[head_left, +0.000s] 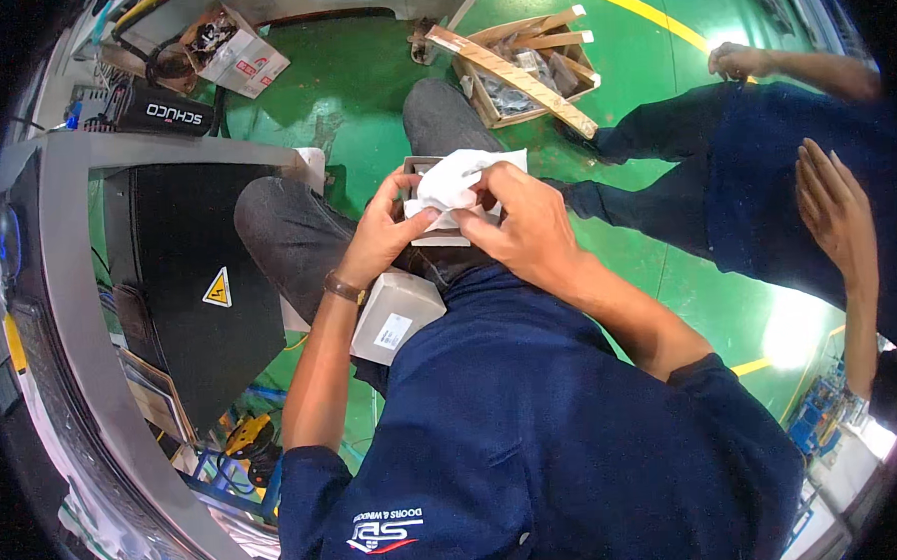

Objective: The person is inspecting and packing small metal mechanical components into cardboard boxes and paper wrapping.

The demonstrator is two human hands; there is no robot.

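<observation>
On my lap sits a small open box (441,239), its inside mostly covered by crumpled white wrapping paper (454,180). My left hand (388,225) grips the box's left side, thumb over the edge of the paper. The fingers of my right hand (526,217) are closed on the paper from the right. Whatever the paper wraps is hidden. Beside my left wrist, a second, light grey box (400,307) with a white label rests against my lap and shirt.
A wooden crate (506,107) of wrapped parts, with loose planks on top, stands on the green floor ahead. At far left is a carton (244,64). A grey bench frame (69,297) and black cabinet (209,290) flank my left. Another person (784,175) stands at right.
</observation>
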